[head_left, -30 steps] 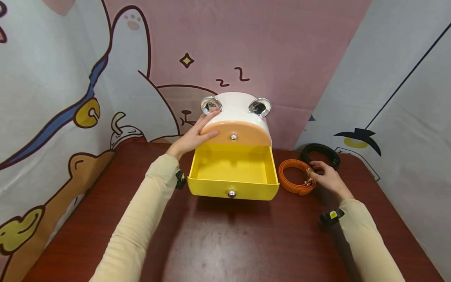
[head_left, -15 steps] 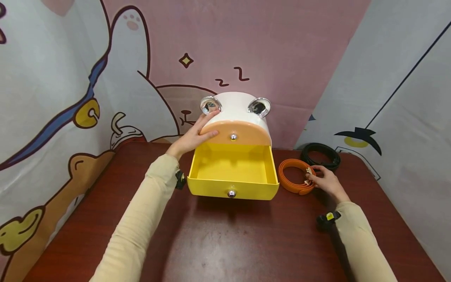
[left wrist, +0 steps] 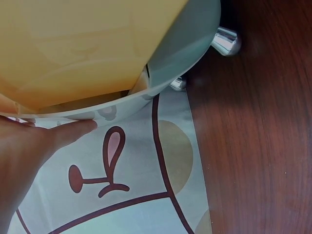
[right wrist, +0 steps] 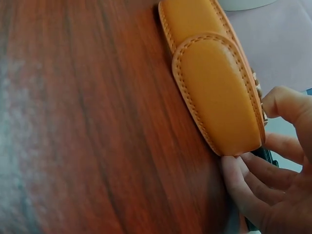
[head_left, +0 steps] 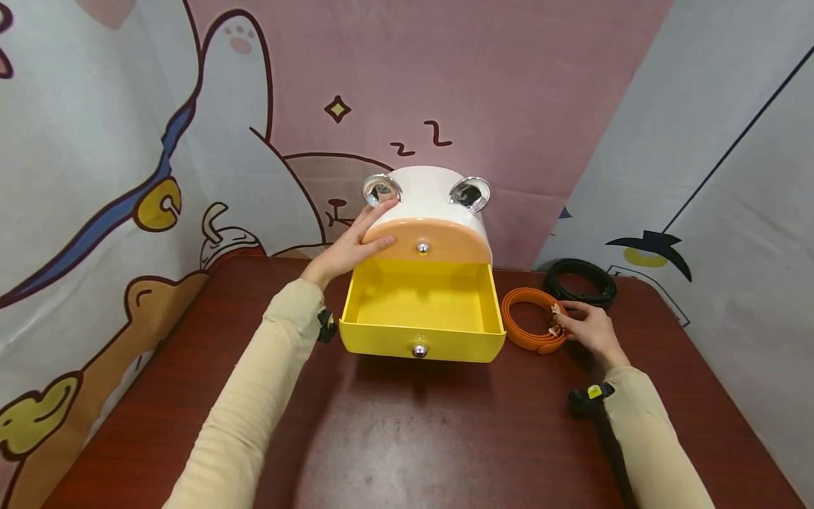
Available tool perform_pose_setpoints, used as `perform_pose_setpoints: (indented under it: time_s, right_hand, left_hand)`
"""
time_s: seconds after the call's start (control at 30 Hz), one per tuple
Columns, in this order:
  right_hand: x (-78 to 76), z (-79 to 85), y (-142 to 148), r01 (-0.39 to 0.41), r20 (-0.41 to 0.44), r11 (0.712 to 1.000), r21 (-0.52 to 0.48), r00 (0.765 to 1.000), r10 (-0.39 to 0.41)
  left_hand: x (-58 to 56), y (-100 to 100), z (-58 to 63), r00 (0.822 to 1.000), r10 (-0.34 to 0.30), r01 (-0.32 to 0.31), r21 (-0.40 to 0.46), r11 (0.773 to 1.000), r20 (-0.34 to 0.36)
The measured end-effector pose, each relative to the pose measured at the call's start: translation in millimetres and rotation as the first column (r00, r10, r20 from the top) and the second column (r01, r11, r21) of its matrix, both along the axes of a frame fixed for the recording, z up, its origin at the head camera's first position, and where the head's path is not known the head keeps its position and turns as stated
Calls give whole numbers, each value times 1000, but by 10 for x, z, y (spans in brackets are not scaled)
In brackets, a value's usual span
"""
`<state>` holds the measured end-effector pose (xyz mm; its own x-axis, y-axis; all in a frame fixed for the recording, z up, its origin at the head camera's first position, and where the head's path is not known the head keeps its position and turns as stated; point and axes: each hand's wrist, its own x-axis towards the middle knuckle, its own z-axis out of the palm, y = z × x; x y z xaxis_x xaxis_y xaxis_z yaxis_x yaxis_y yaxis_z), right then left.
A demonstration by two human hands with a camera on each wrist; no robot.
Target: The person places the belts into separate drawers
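A white tabletop drawer box (head_left: 425,191) with two round mirrored eyes stands at the back of the table. Its peach upper drawer (head_left: 458,244) is closed, while the yellow lower drawer (head_left: 381,339) is pulled out and holds nothing. My left hand (head_left: 343,251) rests on the box's left shoulder, fingers extended over the white top and thumb against the peach front. To the right of the drawer lies a coiled orange belt (head_left: 539,343). At its buckle side, my right hand (head_left: 591,331) pinches the coil; in the right wrist view, fingertips meet the stitched strap (right wrist: 219,97).
Behind the right hand lies a coiled black belt (head_left: 580,264). The brown wooden table (head_left: 407,438) ends at a cartoon-printed cloth wall (head_left: 509,106) at the back and sides. The yellow drawer juts toward the front.
My right hand has shifted slightly left and closed its fingers on the orange belt near the buckle. The left hand and the drawer box stay where they were.
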<state>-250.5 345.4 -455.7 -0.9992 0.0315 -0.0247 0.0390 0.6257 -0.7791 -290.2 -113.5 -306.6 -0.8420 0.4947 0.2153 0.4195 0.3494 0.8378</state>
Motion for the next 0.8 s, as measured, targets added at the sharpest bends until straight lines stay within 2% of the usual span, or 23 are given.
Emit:
perform_pose_setpoints:
  time_s: [0.27,0.5,0.8]
  right_hand:
    - [20,-37,-26,29,-56,999,45,998,-27]
    - [46,-64,-37,29,-117,999,31,993,-25]
    - [101,14,-107,24,-172,998,53,985,-14]
  left_hand:
    - [23,-5,27,1000,-3,3,4,1000,7]
    - [-7,-7,16,999,-28,28,8,1000,-43]
    - [7,-7,16,999,-28,28,5,1000,-43]
